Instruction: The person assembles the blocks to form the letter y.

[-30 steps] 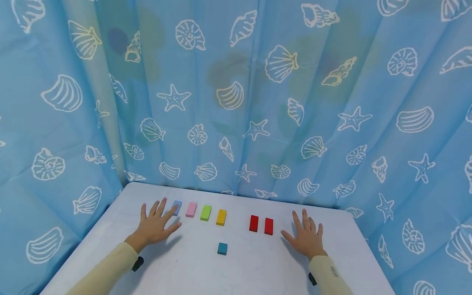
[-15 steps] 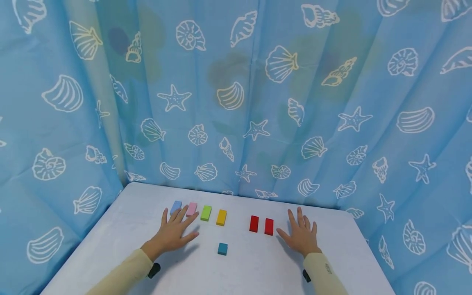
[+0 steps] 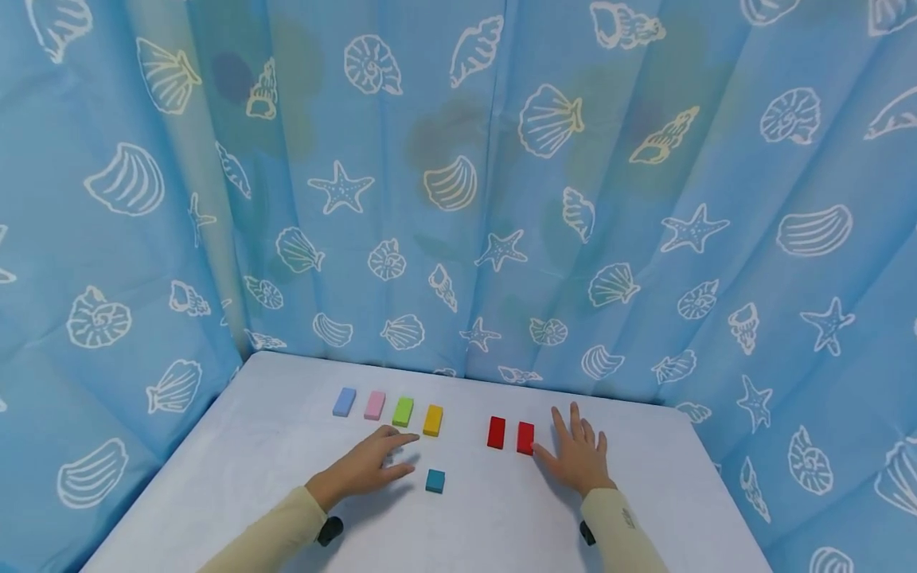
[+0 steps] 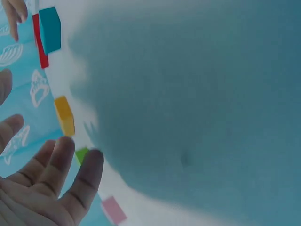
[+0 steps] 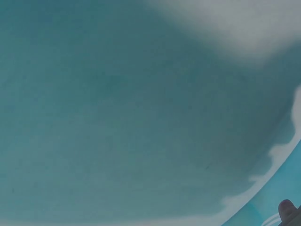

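Observation:
My left hand (image 3: 365,463) hovers over the table just left of a small teal block (image 3: 435,481), its fingers and thumb apart with nothing between them. Past its fingers stand a yellow block (image 3: 433,420) and a lime green block (image 3: 403,411). The left wrist view shows the teal block (image 4: 50,30) and yellow block (image 4: 64,116) beyond the spread fingers. My right hand (image 3: 579,458) holds nothing; its fingers are spread, and the thumb tip is close beside the right-hand red block (image 3: 525,438). Whether they touch cannot be told. Only a fingertip (image 5: 287,209) shows in the right wrist view.
Farther left in the back row lie a pink block (image 3: 375,405) and a light blue block (image 3: 344,402). Another red block (image 3: 496,432) lies right of the yellow one. A blue shell-print curtain (image 3: 458,199) hangs behind the white table (image 3: 501,533).
My left hand has moved right and toward me, from near the light blue block to beside the teal block. The right hand has shifted slightly left, closer to the red blocks. The blocks stayed put.

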Motion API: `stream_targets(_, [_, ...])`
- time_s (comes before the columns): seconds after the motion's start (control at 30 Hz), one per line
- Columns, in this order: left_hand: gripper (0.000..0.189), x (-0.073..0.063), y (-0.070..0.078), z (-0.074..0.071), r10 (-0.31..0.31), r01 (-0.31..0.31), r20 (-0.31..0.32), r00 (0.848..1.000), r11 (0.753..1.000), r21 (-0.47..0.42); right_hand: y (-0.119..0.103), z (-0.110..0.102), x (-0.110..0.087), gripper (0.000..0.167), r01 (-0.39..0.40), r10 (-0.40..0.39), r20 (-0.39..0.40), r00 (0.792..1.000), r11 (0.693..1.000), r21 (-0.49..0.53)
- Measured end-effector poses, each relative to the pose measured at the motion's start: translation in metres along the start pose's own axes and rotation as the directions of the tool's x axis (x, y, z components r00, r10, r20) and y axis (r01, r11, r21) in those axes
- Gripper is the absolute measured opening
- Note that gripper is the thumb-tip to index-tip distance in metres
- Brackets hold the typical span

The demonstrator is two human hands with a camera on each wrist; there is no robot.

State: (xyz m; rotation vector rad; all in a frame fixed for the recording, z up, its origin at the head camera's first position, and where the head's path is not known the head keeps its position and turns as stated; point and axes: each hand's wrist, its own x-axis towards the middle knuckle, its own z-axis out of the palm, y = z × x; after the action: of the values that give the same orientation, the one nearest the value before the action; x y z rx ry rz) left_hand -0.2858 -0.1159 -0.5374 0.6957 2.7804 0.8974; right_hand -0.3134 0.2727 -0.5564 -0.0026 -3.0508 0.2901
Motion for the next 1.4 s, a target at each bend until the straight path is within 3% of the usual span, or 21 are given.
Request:
stream_targets(0.33, [0.042,0.014,0.007,0.014,0.054,-0.041,0.138,0.989,0.994,-0.099,-0.015,0.007,0.006,0.091,0.025,-0.025,0.011,1.0,0.999,0.019])
stream_targets(0.6, [0.036,0.022,0.01,0.022,0.041,-0.015,0.15,0.988,0.986,-0.168,-0.026,0.009,0.009,0.085,0.022,-0.024,0.042,0.999,0.998,0.051])
stream_targets(1.0, [0.03,0.025,0.022,0.03,0.01,0.006,0.109,0.994,0.99,-0.14,-0.036,0.009,0.014,0.078,0.041,-0.047,0.068,0.997,0.995,0.088])
stream_targets(1.23, [0.033,0.028,0.026,0.032,-0.014,0.036,0.118,0.993,0.982,-0.186,-0.037,0.008,0.016,0.071,-0.006,-0.013,0.087,0.996,0.977,0.211])
stream_targets(1.4, [0.034,0.029,0.027,0.03,-0.011,0.047,0.137,0.991,0.964,-0.262,-0.034,0.009,0.02,0.063,-0.099,0.059,0.119,0.991,0.926,0.364])
